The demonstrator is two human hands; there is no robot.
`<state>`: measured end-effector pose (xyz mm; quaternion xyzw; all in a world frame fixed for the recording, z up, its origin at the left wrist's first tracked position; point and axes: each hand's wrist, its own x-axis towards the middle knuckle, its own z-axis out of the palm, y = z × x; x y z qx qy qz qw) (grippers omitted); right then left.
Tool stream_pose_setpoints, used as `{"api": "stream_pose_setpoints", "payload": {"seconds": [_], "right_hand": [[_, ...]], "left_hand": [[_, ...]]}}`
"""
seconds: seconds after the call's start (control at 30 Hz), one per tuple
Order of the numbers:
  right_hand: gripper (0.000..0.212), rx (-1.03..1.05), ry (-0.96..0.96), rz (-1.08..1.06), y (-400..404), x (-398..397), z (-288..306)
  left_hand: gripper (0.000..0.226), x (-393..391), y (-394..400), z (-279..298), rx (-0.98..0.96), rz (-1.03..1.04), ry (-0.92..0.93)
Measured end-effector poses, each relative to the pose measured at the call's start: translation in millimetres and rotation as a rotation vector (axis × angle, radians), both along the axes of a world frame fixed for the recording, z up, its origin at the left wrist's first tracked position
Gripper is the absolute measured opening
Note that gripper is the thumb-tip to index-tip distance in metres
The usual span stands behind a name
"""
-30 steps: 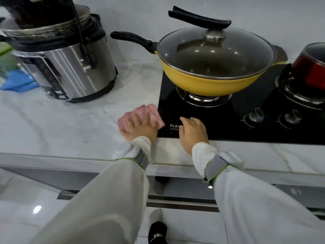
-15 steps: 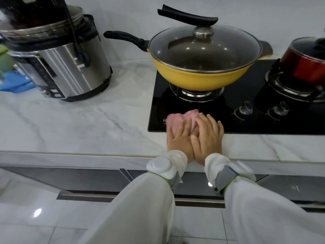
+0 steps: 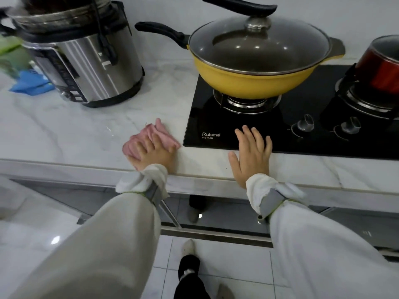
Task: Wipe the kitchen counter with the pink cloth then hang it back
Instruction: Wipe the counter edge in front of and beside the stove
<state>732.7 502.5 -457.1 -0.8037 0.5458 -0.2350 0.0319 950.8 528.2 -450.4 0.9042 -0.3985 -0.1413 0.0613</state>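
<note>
The pink cloth point(image 3: 158, 132) lies bunched on the white marble counter point(image 3: 86, 134), just left of the black hob's front corner. My left hand point(image 3: 156, 155) presses flat on top of the cloth near the counter's front edge, covering its near half. My right hand point(image 3: 251, 154) rests flat with fingers spread, palm on the counter's front strip and fingertips on the black glass hob point(image 3: 216, 117). It holds nothing.
A yellow wok point(image 3: 254, 83) with a glass lid sits on the left burner; a red pot point(image 3: 382, 70) on the right one. Two knobs point(image 3: 305, 123) are near my right fingertips. A steel pressure cooker point(image 3: 86, 63) and a blue cloth point(image 3: 30, 83) stand at the left.
My left hand slid the cloth leftward off the hob's front edge onto the marble. My right hand separated from it and now lies spread further right.
</note>
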Motion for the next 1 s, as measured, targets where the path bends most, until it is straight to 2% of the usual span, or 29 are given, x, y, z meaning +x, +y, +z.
{"api": "stream_pose_setpoints", "payload": {"seconds": [0.1, 0.17, 0.23, 0.3, 0.47, 0.57, 0.6, 0.67, 0.7, 0.77, 0.8, 0.83, 0.9, 1.0], "right_hand": [[0.065, -0.005, -0.048, 0.018, 0, 0, 2], [0.066, 0.011, -0.073, 0.037, -2, -4, 4], [0.066, 0.009, -0.063, 0.081, -4, -12, 7], [0.066, 0.012, -0.044, 0.108, -7, -31, 9], [0.068, 0.031, -0.058, -0.057, -8, -97, 13], [0.069, 0.035, -0.105, -0.125, 0, -123, 12], [0.070, 0.033, -0.131, -0.145, 4, -128, 14], [0.070, 0.025, -0.160, -0.152, 8, -132, 19], [0.069, 0.016, -0.157, -0.139, 10, -135, 23], [0.066, 0.001, -0.137, -0.087, 9, -130, 28], [0.065, -0.007, -0.130, -0.078, 9, -130, 31], [0.065, -0.010, -0.131, -0.077, 9, -130, 34], [0.066, -0.009, -0.138, -0.083, 7, -130, 38], [0.066, -0.008, -0.138, -0.118, 9, -136, 40]], "left_hand": [[0.073, -64, 12, -13, -0.137, -0.029, -0.072], [0.076, -108, 21, -16, -0.175, -0.121, -0.075], [0.071, -143, 25, -18, -0.195, -0.297, -0.099], [0.063, -175, 24, -19, -0.140, -0.538, -0.040], [0.062, -230, 10, -12, -0.115, -0.889, -0.074], [0.057, -246, 10, -8, -0.239, -1.060, -0.065], [0.054, -250, 11, 0, -0.278, -1.056, 0.017], [0.042, -248, 10, 14, -0.217, -0.957, 0.261], [0.035, -247, 7, 26, -0.190, -0.882, 0.423], [0.027, -226, -5, 50, -0.164, -0.654, 0.891], [0.027, -214, -14, 56, -0.141, -0.533, 1.045], [0.031, -198, -26, 58, -0.120, -0.446, 1.078], [0.039, -170, -51, 50, -0.070, -0.351, 0.954], [0.036, -168, -65, 36, -0.086, -0.253, 0.791]]}}
